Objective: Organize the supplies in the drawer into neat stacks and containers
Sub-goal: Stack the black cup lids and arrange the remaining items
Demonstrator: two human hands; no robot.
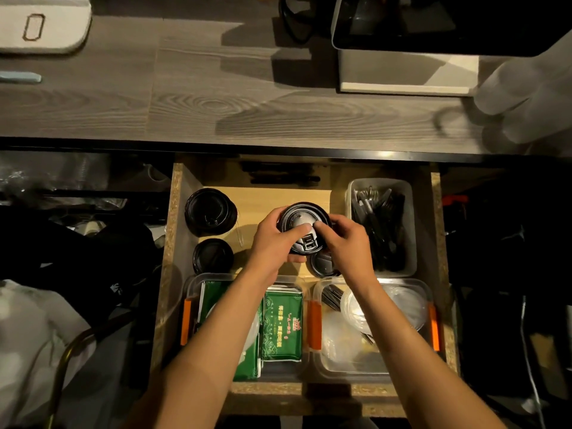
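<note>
Fingers [297, 232] of both hands are clamped around a round black plastic cup lid [305, 227], held over the middle of the open wooden drawer [173, 243]. Stacking is under way; next it probably joins the black lid stack [210, 212] left of it.

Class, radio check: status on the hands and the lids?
Left hand and right hand both grip black lid stack. Above drawer. Nothing blocking.

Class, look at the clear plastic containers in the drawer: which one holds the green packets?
The front-left container with orange clips, under the left forearm, holds the green packets. The front-right one holds clear lids; the back-right one holds black cutlery.
</note>
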